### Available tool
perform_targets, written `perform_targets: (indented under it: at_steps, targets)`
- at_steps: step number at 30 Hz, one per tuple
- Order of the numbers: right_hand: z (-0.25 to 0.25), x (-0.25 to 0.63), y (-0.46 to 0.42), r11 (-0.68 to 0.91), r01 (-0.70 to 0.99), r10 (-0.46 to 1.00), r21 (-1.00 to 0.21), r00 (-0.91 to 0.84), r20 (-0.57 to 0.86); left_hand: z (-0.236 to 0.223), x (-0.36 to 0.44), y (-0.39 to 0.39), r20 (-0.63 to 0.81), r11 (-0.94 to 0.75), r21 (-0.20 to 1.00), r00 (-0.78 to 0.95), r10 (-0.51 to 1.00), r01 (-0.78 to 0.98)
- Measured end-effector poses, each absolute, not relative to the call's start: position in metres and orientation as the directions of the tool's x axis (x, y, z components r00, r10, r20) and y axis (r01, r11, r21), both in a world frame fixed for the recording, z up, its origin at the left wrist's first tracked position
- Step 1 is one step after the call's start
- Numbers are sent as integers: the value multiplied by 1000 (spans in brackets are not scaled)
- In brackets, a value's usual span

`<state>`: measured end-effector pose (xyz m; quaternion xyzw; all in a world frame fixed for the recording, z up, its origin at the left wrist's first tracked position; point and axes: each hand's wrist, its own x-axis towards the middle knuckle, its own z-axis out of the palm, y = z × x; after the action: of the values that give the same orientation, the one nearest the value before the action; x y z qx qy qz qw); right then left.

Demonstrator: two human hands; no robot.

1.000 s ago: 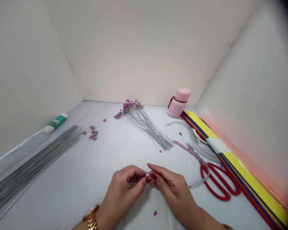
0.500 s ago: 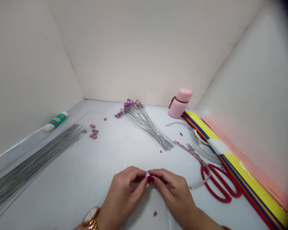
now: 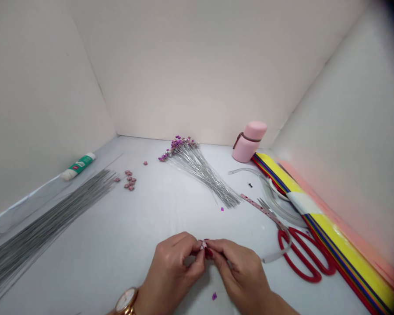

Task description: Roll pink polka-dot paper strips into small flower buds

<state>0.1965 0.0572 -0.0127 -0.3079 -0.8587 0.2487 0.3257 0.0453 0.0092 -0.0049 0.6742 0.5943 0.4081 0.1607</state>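
My left hand (image 3: 174,267) and my right hand (image 3: 236,269) meet fingertip to fingertip low in the middle of the view. Together they pinch a tiny pinkish folded piece (image 3: 203,244), mostly hidden by the fingers. A gold watch (image 3: 126,302) sits on my left wrist. A small purple scrap (image 3: 214,296) lies on the white table (image 3: 124,236) just below my hands. Further back lies a fanned bundle of silver wires with purple tips (image 3: 197,168).
A long bundle of grey wires (image 3: 42,227) lies at the left, a green-and-white glue stick (image 3: 78,166) behind it. Several small pink pieces (image 3: 128,180) sit mid-left. Red scissors (image 3: 302,251), a dotted pink strip (image 3: 261,208), coloured paper strips (image 3: 331,236) and a pink bottle (image 3: 249,141) are at the right.
Both hands have sunk slightly lower in the view and their fingertips have drawn closer round the tiny piece. The view has shifted a little; the things on the table have not moved.
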Motion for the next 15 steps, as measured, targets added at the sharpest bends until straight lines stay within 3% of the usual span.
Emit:
perform_targets:
  at_steps: [9, 13, 15]
  targets:
    - [-14, 195, 65, 449, 350, 772, -823, -615, 160, -9, 44, 14, 34, 10, 945, -130, 991, 326]
    - [-17, 194, 69, 274, 322, 813, -906, -581, 39, -8, 32, 19, 27, 27, 949, -164, 986, 314]
    - [-20, 194, 70, 207, 302, 836, -931, -549, 8, -4, 17, 22, 101, 10, 935, -294, 950, 355]
